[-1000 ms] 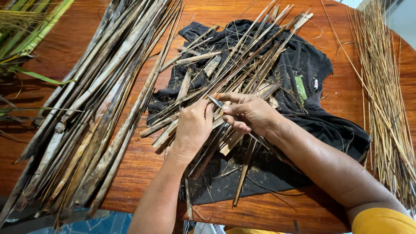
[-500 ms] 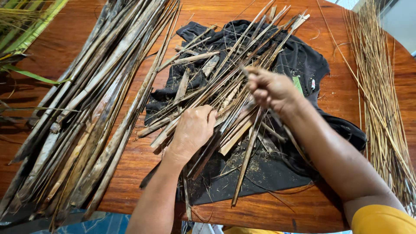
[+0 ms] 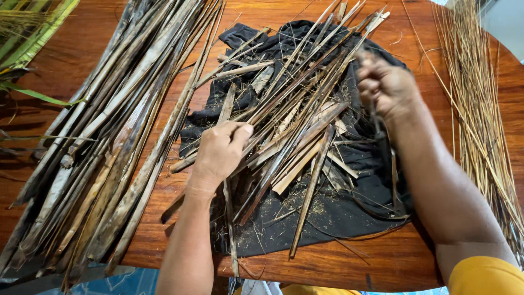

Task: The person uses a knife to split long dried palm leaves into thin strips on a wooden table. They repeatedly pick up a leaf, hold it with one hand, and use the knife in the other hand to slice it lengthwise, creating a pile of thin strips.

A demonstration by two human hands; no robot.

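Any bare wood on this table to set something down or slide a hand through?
Free: the near wood edge below the black cloth, and a strip between cloth and thin straw bundle. Some bare wood at top left. Crowded: the cloth's strip pile under both hands, and the long stalk bundle.

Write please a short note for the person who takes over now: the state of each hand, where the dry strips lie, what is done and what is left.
Left hand: pressed flat on the strips on the black cloth.
Right hand: closed on a thin strand, raised over the cloth.
Broad dry strips lie piled at the left; thin strands at the right.
Done: two sorted piles.
Left: the mixed heap on the cloth.
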